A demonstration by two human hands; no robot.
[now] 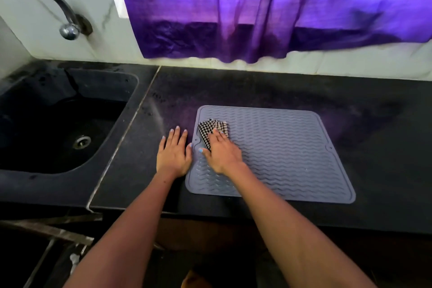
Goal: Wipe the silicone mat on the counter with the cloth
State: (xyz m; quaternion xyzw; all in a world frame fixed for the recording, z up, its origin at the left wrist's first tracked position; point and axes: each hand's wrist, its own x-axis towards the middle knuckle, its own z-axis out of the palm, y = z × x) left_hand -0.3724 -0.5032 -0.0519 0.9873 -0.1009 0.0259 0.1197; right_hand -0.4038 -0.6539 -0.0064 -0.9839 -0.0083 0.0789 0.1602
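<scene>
A: Where was the grey silicone mat (280,152)?

B: Flat on the black counter (350,91), right of the sink (58,124), below the purple curtain (257,7).

A: And the hands?

B: The right hand (222,152) lay flat, fingers straight, pressing the checked cloth (214,130) onto the mat's far left corner. The left hand (174,152) lay open, palm down on the counter, just beside the mat's left edge, thumb at the rim.

A: Which step, then?

B: Wiping, I judged, at an early corner; most of the ribbed surface lay to the right, not yet under the cloth.

A: What did the next move call for?

B: Probably sliding the cloth rightward along the ridges, steady pressure, the left hand bracing the edge so the mat would not creep.
</scene>
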